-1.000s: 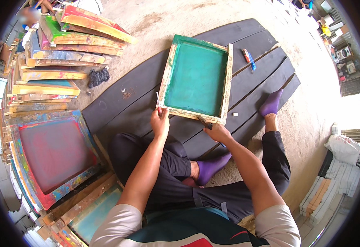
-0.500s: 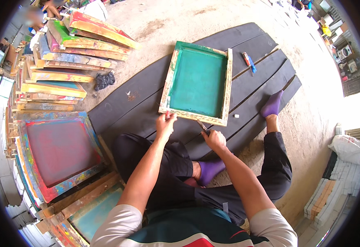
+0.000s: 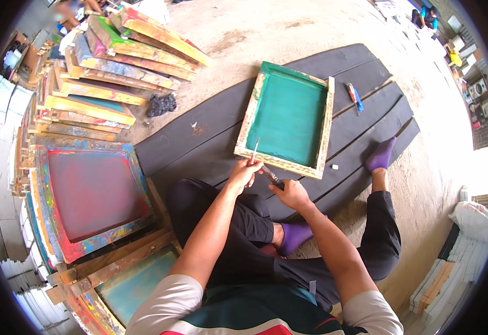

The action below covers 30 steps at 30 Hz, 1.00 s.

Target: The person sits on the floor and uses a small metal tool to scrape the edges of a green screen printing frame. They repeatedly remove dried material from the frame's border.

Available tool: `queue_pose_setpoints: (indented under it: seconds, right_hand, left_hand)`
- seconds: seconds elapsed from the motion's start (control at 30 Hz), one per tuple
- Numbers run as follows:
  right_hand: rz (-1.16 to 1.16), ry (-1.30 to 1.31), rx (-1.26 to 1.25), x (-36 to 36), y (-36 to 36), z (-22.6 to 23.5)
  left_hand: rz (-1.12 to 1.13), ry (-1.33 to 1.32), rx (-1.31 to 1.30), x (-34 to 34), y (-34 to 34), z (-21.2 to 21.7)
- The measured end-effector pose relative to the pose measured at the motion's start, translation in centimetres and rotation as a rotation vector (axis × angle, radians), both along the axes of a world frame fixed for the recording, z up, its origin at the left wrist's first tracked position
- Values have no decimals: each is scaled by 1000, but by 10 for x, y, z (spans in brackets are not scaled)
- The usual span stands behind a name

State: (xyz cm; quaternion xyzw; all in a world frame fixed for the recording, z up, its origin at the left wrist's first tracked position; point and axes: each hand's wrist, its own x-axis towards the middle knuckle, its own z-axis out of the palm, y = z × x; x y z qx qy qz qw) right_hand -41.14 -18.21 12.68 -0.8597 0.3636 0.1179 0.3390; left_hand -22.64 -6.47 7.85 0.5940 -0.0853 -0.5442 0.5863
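Observation:
A wooden printing screen [image 3: 288, 114] with green mesh lies on dark boards. My left hand [image 3: 242, 175] is closed around a slim rod-like tool [image 3: 254, 152], reddish near the fingers, whose thin tip rises over the screen's near-left corner. My right hand [image 3: 293, 195] grips a knife-like tool [image 3: 274, 178] with a dark handle; its narrow end reaches to my left fingertips. Whether the two tools touch I cannot tell. Both hands are just short of the screen's near edge.
Paint-stained frames [image 3: 124, 61] are stacked at the far left, with a red-meshed screen [image 3: 96, 192] closer by. A red-and-blue hand tool [image 3: 355, 97] and a small white block [image 3: 334, 166] lie on the boards [image 3: 199, 151]. My foot [image 3: 381, 154] rests at their right edge.
My left hand has moved off the screen's near-left corner toward my right hand, its slim tool now pointing upward. The right tool's end has come to the left fingertips. The whole view has shifted slightly.

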Motion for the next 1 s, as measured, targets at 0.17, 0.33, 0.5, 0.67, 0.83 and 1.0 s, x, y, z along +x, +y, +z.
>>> queue_pose_setpoints:
  seconds: [0.17, 0.33, 0.5, 0.67, 0.83, 1.0]
  right_hand:
    - [47, -3, 212, 16, -12, -16]
    - [-14, -76, 541, 29, -16, -34]
    - [-62, -45, 600, 31, -7, -38]
    - [-126, -79, 697, 15, -13, -46]
    - [-252, 32, 710, -16, -34, -36]
    - [-330, 115, 706, -26, -59, -30]
  left_hand:
    - [100, -15, 28, 14, 2, -6]
    - [442, 16, 137, 53, -6, -11]
    - [838, -33, 210, 138, 14, -52]
    - [1007, -117, 315, 178, 23, -69]
    - [871, -122, 228, 136, 8, -42]
    - [670, -216, 63, 76, -11, -8]
